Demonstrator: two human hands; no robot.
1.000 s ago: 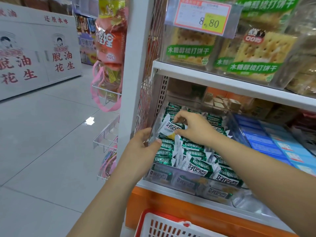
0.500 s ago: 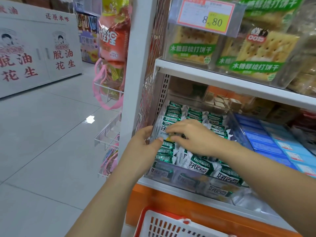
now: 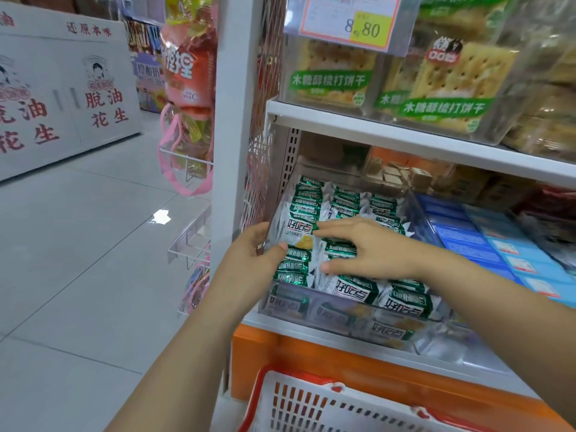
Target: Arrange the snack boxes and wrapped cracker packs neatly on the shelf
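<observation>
Several green-and-white wrapped cracker packs (image 3: 346,198) fill a clear plastic bin (image 3: 343,316) on the lower shelf. One pack (image 3: 299,230) lies face up at the bin's left side. My left hand (image 3: 249,260) holds the bin's left wall, its thumb resting on the packs inside. My right hand (image 3: 367,247) lies flat with straight fingers on the packs in the middle, fingertips touching the face-up pack. Blue snack boxes (image 3: 486,241) are lined up in rows to the right of the bin.
The shelf above (image 3: 405,135) carries clear tubs of green-labelled crackers (image 3: 330,79) and a price tag (image 3: 349,20). A white and red basket (image 3: 327,406) stands below the shelf. Hanging snack bags (image 3: 190,73) and wire racks (image 3: 190,238) sit left of the white upright.
My right hand has lowered from pinching a pack to lying flat on the packs. That pack now lies face up at the left. My left hand stays at the bin's left wall.
</observation>
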